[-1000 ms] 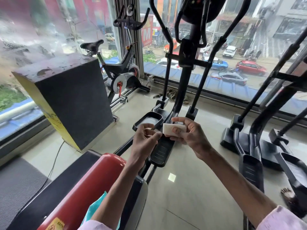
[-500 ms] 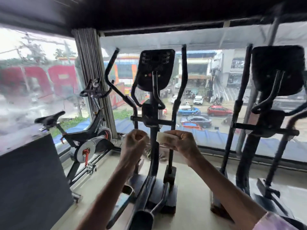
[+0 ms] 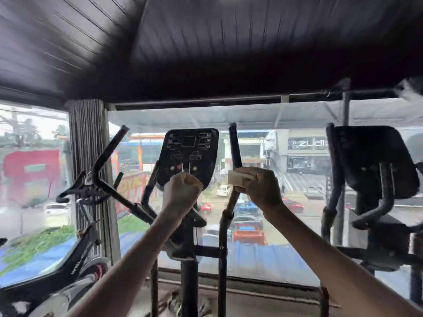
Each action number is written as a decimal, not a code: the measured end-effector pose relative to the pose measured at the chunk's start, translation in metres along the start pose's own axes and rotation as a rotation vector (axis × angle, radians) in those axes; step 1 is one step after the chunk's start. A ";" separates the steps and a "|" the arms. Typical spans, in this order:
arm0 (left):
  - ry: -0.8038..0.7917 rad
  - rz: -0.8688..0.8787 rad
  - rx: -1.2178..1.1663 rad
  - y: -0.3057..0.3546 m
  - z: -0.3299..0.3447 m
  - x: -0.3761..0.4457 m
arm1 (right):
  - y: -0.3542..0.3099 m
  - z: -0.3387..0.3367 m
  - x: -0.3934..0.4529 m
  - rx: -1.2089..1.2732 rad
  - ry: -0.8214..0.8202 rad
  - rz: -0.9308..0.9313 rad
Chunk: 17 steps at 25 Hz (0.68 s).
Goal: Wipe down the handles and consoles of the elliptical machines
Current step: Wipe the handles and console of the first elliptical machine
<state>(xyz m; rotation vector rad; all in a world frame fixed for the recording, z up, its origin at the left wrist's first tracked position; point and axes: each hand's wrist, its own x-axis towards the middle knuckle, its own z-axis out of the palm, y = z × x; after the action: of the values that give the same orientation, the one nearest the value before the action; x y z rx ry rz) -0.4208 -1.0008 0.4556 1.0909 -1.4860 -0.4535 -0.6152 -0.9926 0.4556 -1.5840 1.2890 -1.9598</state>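
Note:
The nearest elliptical stands straight ahead, its black console at the level of my hands. Its left handle slants up to the left, and its right handle bar rises just right of the console. My right hand grips a small folded white wipe, which lies at the right handle bar; whether it touches the bar I cannot tell. My left hand is a closed fist in front of the console's lower edge, with nothing visible in it.
A second elliptical with a black console stands to the right. An exercise bike with handlebars is at the left beside a grey pillar. A large window spans the wall behind the machines. A dark ceiling hangs above.
The view has tilted up from the floor to the consoles. Both hands have risen to console height, and my right hand with the wipe has come to the right handle bar.

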 end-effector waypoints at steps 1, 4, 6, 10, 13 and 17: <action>0.017 0.011 0.003 -0.008 0.009 0.033 | 0.006 0.004 0.028 -0.048 0.023 -0.042; 0.054 -0.007 0.015 -0.034 0.038 0.126 | 0.013 0.016 0.109 -0.319 0.086 -0.198; 0.047 0.016 0.088 -0.045 0.059 0.178 | 0.017 0.023 0.151 -0.438 0.152 -0.291; 0.007 0.078 0.275 -0.060 0.102 0.260 | 0.031 0.036 0.218 -0.631 0.218 -0.493; 0.011 0.084 0.506 -0.079 0.132 0.305 | 0.045 0.036 0.268 -0.691 0.233 -0.590; -0.060 -0.045 0.786 -0.105 0.165 0.333 | 0.064 0.041 0.318 -0.753 0.239 -0.620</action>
<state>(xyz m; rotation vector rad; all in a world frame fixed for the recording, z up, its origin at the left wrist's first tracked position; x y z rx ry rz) -0.4959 -1.3747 0.5181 1.7275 -1.7430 0.0987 -0.7049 -1.2713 0.6007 -2.3826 1.9782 -2.1846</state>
